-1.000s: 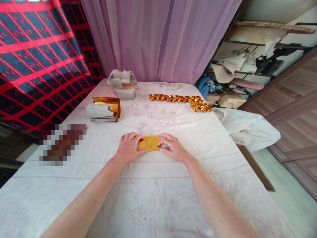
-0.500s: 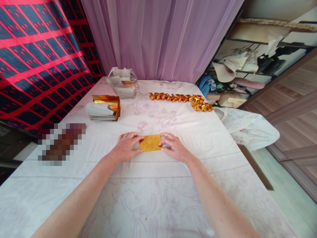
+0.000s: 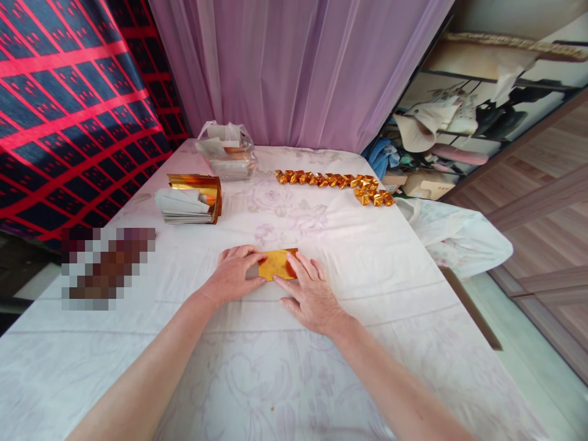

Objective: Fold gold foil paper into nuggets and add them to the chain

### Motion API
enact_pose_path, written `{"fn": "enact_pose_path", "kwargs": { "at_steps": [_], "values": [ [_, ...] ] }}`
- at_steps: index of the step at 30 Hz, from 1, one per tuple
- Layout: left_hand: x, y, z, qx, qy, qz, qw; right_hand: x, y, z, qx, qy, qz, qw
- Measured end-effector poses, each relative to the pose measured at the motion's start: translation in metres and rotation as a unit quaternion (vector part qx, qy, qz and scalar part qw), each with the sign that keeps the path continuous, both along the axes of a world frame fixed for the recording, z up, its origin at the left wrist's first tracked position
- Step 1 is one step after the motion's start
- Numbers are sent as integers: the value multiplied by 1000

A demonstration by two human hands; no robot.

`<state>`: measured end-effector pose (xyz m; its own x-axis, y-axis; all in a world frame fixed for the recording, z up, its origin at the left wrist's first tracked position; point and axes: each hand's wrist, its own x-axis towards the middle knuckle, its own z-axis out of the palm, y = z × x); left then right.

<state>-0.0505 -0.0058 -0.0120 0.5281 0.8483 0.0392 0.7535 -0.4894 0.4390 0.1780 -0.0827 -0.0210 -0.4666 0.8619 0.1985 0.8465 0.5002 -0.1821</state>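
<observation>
A small piece of gold foil paper (image 3: 272, 266) lies folded flat on the tablecloth in front of me, with a grey strip showing at its left end. My left hand (image 3: 236, 274) holds that end, thumb at the near edge and fingers along the far edge. Over the right end rests my right hand (image 3: 313, 296), its fingers stretched out and apart across the foil. Part of the paper is hidden beneath the fingers. Farther back, a row of folded gold foil pieces (image 3: 328, 179) runs along the table toward its right edge.
At the back left stands a stack of gold and white sheets (image 3: 190, 205). Behind it is a clear plastic bag (image 3: 227, 153) of papers. A blurred patch (image 3: 108, 269) covers something at the left edge. Shelves (image 3: 459, 128) and a white bag (image 3: 459, 236) stand right of the table.
My right hand has shifted from the paper's right end toward the left and nearer me, its fingers now lying over the foil. My left hand stays in place. The grey strip at the right no longer shows.
</observation>
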Motion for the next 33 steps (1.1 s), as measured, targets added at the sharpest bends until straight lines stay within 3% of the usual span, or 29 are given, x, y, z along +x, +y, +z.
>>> {"fn": "enact_pose_path", "kwargs": {
  "at_steps": [11,25,33],
  "values": [
    [0,1,-1,0,4,3,1000,19,-10,0,-28,-28,-42,998],
    [2,0,6,-28,23,15,999,36,-19,-11,34,-35,-105,993],
    [25,-13,12,-3,49,80,996,35,-19,-15,44,-21,-101,994]
  ]
}}
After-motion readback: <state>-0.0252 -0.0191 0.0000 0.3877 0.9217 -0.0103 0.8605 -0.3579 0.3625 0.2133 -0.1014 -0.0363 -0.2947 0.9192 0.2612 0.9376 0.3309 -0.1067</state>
